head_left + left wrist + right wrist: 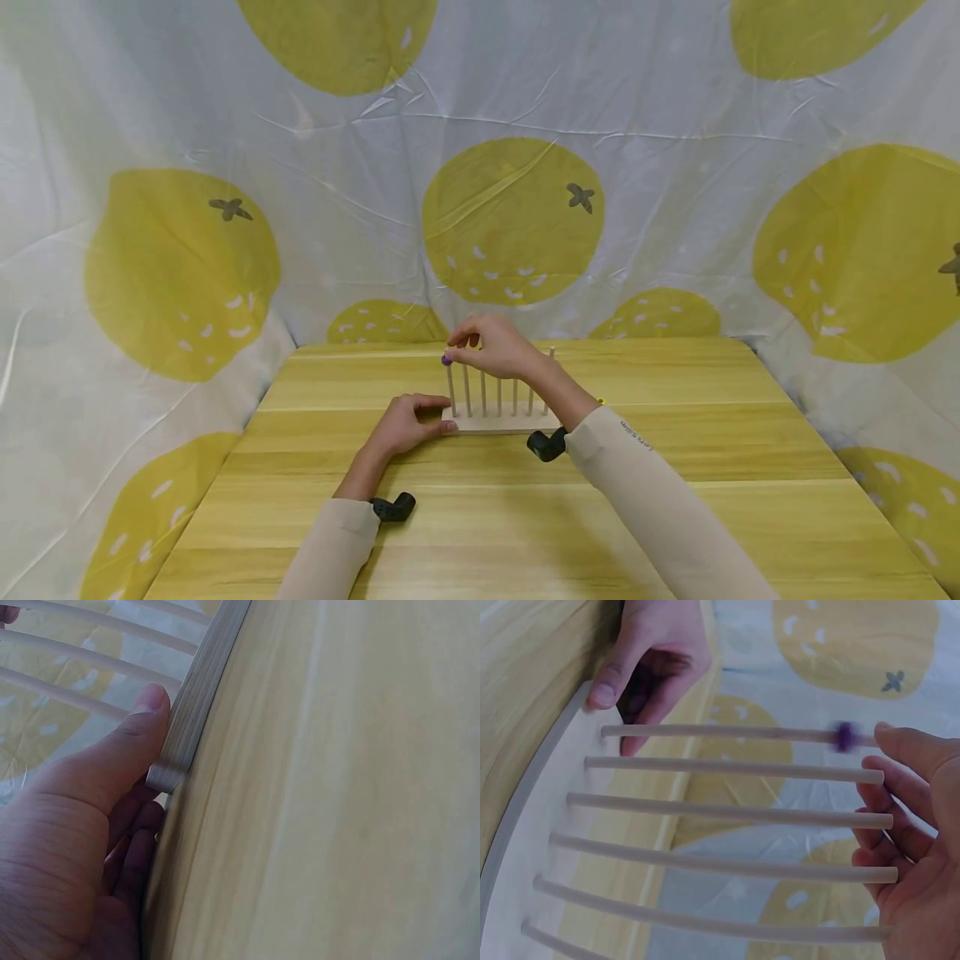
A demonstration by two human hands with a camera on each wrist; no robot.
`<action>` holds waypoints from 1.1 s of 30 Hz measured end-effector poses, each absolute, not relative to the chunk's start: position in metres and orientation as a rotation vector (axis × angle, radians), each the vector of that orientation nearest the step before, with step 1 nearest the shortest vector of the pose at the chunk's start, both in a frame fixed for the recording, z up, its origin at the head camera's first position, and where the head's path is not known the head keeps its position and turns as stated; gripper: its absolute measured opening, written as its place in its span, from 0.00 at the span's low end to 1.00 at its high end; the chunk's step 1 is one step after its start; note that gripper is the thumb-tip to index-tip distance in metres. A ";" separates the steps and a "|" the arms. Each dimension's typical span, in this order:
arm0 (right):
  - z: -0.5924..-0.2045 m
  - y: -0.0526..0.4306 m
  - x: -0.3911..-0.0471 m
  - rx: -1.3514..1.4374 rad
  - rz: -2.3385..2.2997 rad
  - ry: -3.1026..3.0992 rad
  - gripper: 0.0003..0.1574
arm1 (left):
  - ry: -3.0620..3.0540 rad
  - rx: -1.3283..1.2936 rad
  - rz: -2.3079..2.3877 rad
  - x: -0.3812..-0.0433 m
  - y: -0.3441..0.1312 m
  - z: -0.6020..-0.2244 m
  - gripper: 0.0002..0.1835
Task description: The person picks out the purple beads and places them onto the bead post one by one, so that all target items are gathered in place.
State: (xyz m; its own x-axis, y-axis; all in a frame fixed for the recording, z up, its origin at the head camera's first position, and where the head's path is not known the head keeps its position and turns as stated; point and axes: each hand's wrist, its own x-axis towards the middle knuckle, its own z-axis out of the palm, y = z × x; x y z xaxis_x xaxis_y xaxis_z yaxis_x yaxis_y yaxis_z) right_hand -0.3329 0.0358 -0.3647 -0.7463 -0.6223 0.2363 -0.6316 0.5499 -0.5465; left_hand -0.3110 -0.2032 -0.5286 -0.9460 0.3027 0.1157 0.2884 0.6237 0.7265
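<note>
A pale wooden peg stand [498,423] with several upright pegs is on the table. My left hand [408,425] grips the stand's left end, thumb on its front edge and fingers behind, as the left wrist view [82,802] also shows. Near the top of the leftmost peg is a purple bead [845,737], blurred in the right wrist view. My right hand [495,346] reaches across above the pegs. Its thumb tip is at that peg's top end, just above the bead and apart from it. The other fingers [900,802] are loosely bent behind the peg tops.
A small yellow object [602,402] shows partly behind my right forearm. The wood-grain table [465,533] ends at a hanging cloth [660,192] printed with yellow fruit. Black wrist cameras [546,445] sit on both sleeves.
</note>
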 end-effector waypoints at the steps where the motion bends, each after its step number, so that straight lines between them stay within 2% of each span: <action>1: -0.365 0.036 -0.333 1.113 0.978 -2.752 0.12 | 2.817 0.514 1.250 -0.311 -0.203 -0.529 0.27; 15: -0.360 0.061 -0.331 1.119 1.050 -2.707 0.16 | 2.847 0.494 1.215 -0.312 -0.204 -0.530 0.28; 33: -0.366 0.134 -0.315 0.914 1.136 -2.650 0.17 | 2.827 0.522 1.258 -0.311 -0.204 -0.532 0.28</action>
